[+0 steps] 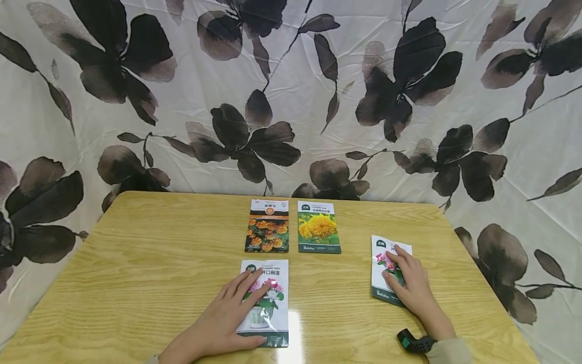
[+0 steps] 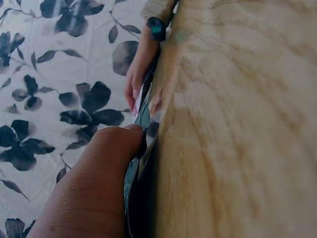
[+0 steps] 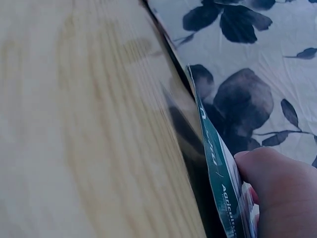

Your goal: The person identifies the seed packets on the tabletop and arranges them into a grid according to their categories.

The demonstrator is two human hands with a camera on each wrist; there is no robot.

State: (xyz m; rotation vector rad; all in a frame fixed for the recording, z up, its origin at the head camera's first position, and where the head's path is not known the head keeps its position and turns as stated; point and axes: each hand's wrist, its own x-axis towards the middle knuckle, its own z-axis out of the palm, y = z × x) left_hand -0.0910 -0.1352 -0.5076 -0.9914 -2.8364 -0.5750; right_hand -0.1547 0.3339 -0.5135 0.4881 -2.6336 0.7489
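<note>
Flat on the packet of lotus seeds at the front middle lies my left hand, its fingers spread over the pink flower picture and its thumb near the dark green bottom band. My right hand rests on a second lotus seed packet at the right, fingers and thumb on its face. That packet sits slightly askew; in the right wrist view its green lower edge bows up a little from the tabletop. The left wrist view shows the left thumb on its packet's edge.
Behind the hands, an orange marigold seed packet and a yellow sunflower seed packet lie side by side. The wooden table meets a flower-printed cloth at its back edge. A black band is on the right wrist.
</note>
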